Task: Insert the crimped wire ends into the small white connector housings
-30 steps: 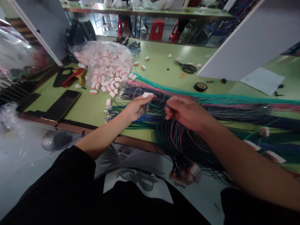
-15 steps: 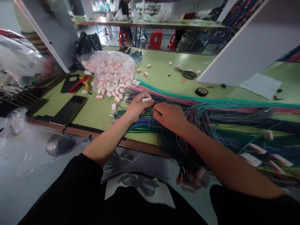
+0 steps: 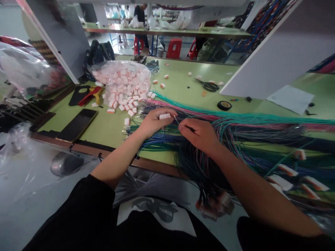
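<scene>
Between the thumb and fingers of my left hand (image 3: 153, 122) is a white connector housing (image 3: 164, 116), held above the bundled wires. My right hand (image 3: 200, 132) is closed on a thin green wire (image 3: 177, 120); its metal-tipped end points at the housing, with a small gap seen between them. Under both hands lie bundles of wires (image 3: 251, 116) in teal, pink, grey and blue, their bare terminals at the left end. Behind my left hand, a clear plastic bag (image 3: 123, 75) spills many white and orange housings onto the green table (image 3: 112, 130).
A phone (image 3: 77, 125) and red-yellow pliers (image 3: 90, 96) lie at the left. Black scissors (image 3: 208, 85), a tape roll (image 3: 224, 105) and paper (image 3: 290, 99) are farther right. Wired connectors (image 3: 216, 205) hang over the front edge. Grey panels (image 3: 282, 48) stand at both sides.
My right hand has drawn right, away from my left hand, and the wire's tip now shows between them. The housing in my left hand has turned, showing more of its face.
</scene>
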`<state>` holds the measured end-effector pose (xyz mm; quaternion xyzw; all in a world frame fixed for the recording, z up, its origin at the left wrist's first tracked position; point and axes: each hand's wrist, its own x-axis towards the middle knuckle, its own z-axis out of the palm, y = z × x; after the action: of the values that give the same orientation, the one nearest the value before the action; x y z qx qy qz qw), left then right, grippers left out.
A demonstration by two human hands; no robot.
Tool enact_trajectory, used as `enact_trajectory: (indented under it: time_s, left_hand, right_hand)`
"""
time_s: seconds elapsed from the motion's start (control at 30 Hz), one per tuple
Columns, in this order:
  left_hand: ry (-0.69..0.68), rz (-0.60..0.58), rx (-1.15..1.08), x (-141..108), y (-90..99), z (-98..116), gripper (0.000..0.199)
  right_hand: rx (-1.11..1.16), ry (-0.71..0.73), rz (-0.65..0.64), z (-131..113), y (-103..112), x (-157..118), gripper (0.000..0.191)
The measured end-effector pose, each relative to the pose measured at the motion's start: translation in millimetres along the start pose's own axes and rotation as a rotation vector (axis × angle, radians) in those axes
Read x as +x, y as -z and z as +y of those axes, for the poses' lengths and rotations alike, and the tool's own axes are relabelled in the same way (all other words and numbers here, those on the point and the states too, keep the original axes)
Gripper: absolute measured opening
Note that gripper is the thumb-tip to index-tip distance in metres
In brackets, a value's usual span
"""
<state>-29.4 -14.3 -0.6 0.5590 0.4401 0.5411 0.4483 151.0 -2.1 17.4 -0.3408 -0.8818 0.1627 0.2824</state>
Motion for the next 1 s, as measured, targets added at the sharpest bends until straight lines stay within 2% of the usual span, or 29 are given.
enact_trajectory:
  time_s: [0.1, 0.23, 0.4, 0.63, 1.0]
  left_hand:
    - [-0.192, -0.022, 0.061, -0.5, 1.9, -2.7, 0.007]
    - [-0.281, -0.044, 0.137, 1.2, 4.9, -8.8, 0.006]
    - [-0.376, -0.123, 0.204, -1.6, 5.1, -8.1, 0.009]
    - [-0.556, -0.017, 0.351, -4.6, 2.5, -9.2, 0.014]
    - [-0.609, 0.027, 0.421, -5.9, 1.8, -11.0, 0.016]
  right_hand:
    - [-0.028, -0.030, 0.005, -1.9, -2.3, 0.1, 0.017]
    - [-0.050, -0.099, 0.081, -5.3, -7.2, -1.5, 0.015]
    - [0.126, -0.145, 0.183, -9.9, -10.3, -2.0, 0.020]
    - [0.213, -0.155, 0.164, -11.7, -9.3, -0.6, 0.020]
    - [0.036, -0.125, 0.229, -11.5, -13.2, -5.0, 0.022]
